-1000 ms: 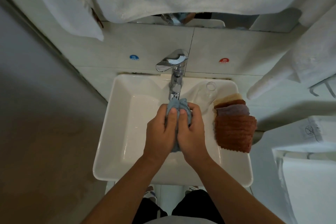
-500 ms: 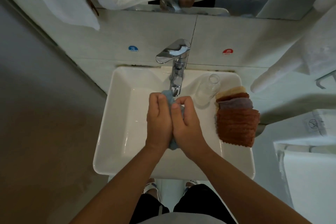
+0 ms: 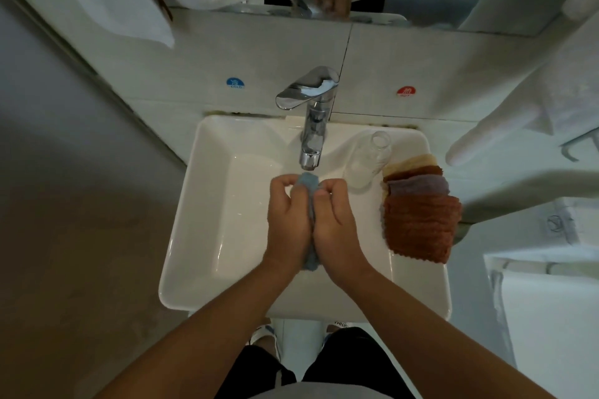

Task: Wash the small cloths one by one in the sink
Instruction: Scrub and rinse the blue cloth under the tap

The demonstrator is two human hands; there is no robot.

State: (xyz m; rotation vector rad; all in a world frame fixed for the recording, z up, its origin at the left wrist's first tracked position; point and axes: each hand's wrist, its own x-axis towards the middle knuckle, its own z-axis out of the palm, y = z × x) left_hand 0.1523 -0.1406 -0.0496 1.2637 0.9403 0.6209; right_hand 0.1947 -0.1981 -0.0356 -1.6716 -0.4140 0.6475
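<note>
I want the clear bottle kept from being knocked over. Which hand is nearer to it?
Right. The right hand is just beside the clear bottle; the left hand is farther, beyond the blue cloth.

A small blue-grey cloth (image 3: 308,181) is sitting bunched over the white sink (image 3: 207,204), just below the tap spout, its ends poking out above and below; folded brown, lilac and cream cloths (image 3: 421,214) are lying stacked on the sink's right rim

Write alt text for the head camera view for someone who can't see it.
Left hand and right hand squeeze a blue cloth under the faucet of a white sink. Folded cloths wait on its right rim.
</note>
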